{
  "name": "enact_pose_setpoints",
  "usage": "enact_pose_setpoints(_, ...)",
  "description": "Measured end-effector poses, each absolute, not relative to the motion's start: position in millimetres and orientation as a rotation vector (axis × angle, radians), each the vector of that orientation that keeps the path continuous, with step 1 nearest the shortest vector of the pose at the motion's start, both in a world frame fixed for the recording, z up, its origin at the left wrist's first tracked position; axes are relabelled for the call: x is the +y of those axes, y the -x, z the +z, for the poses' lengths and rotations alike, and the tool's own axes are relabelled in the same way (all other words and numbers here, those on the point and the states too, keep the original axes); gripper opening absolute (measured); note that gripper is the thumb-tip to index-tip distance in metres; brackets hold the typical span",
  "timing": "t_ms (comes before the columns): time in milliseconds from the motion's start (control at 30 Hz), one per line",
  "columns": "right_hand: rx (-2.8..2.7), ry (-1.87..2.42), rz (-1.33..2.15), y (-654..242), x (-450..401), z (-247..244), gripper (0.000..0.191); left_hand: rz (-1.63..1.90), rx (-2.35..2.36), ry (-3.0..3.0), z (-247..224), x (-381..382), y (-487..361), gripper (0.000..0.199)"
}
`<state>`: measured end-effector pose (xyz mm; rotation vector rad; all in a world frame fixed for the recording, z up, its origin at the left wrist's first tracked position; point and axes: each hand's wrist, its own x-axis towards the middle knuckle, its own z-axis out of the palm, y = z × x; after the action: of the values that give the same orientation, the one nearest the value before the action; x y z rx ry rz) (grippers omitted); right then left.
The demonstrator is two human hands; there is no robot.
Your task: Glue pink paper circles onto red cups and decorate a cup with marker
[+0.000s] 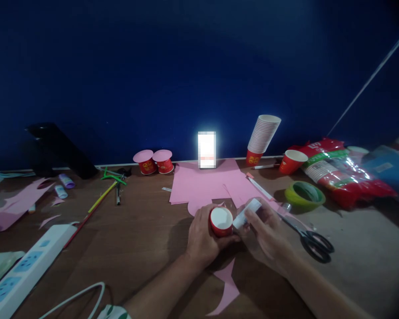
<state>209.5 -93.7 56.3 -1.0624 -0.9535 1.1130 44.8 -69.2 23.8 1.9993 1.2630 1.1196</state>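
My left hand (pixel 204 235) is wrapped round a red paper cup (pixel 221 221), whose white round end faces up. Close on its right, my right hand (pixel 264 232) grips a whitish tube (pixel 248 213), which is tilted with its lower end near the cup's rim. Behind both hands lie pink paper sheets (pixel 202 179), with a rounded pink piece (pixel 198 207) by my left fingers. A pink paper scrap (pixel 228 283) lies between my forearms.
Two red cups topped with pink discs (pixel 143 156) stand at the back. To the right are stacked cups (pixel 264 135), green tape (pixel 305 196) and black-handled scissors (pixel 315 246). A power strip (pixel 29 266) lies at the left.
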Motion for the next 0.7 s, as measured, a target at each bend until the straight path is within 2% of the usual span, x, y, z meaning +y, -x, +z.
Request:
enact_pose_setpoints(300, -1.081, 1.115, 1.056, -209, -100, 65, 0.024, 1.074, 1.239, -2.08, 17, -71, -41, 0.099)
enact_pose_setpoints(367, -1.085, 1.106, 1.066, -208, -100, 65, 0.023, 1.098, 1.193, -2.045, 19, -72, -40, 0.099)
enact_pose_setpoints(567, -1.066, 1.068, 1.089, -208, -101, 67, 0.021, 1.162, 1.056, -1.919, 31, -78, -41, 0.056)
enact_pose_setpoints(700, -1.068, 1.046, 1.088, -206, -102, 70, 0.021, 1.166, 1.086, -1.855, 37, -81, -45, 0.045)
